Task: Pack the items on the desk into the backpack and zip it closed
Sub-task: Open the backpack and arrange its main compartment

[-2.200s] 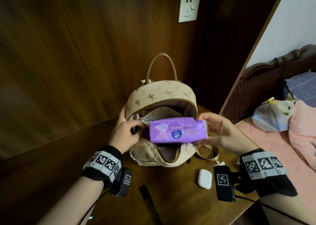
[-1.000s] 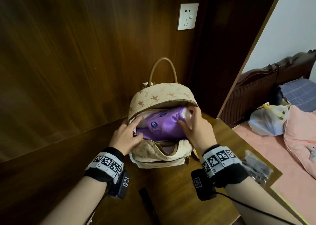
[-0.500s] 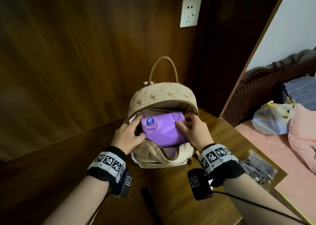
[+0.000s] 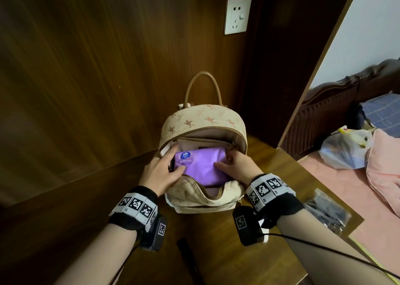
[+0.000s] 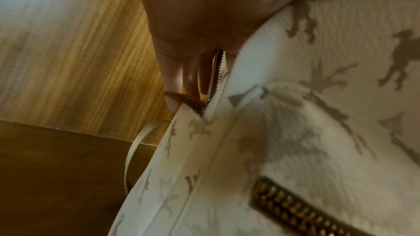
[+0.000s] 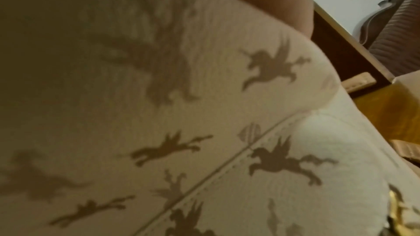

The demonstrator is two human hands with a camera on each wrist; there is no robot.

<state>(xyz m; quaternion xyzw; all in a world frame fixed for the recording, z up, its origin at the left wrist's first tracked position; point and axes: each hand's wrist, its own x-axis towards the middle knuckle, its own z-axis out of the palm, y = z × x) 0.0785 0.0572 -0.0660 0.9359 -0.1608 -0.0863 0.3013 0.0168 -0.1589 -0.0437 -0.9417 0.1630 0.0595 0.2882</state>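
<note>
A beige backpack with a winged-horse print stands unzipped on the wooden desk. A purple packet sits in its mouth, partly sunk inside. My right hand grips the packet's right end, thumb on its face and fingers curled behind. My left hand holds the left rim of the opening. In the left wrist view its fingers run down beside the zipper teeth. The right wrist view shows mostly backpack fabric, and the right fingers are hidden there.
A black pen lies at the desk's front. A clear bag of dark items rests at the desk's right edge. Wood panelling with a wall socket stands close behind. A bed with a plastic bag lies to the right.
The purple packet went from being held across the opening to being turned and pushed down into the backpack. My right hand followed it in; the left hand stayed at the rim.
</note>
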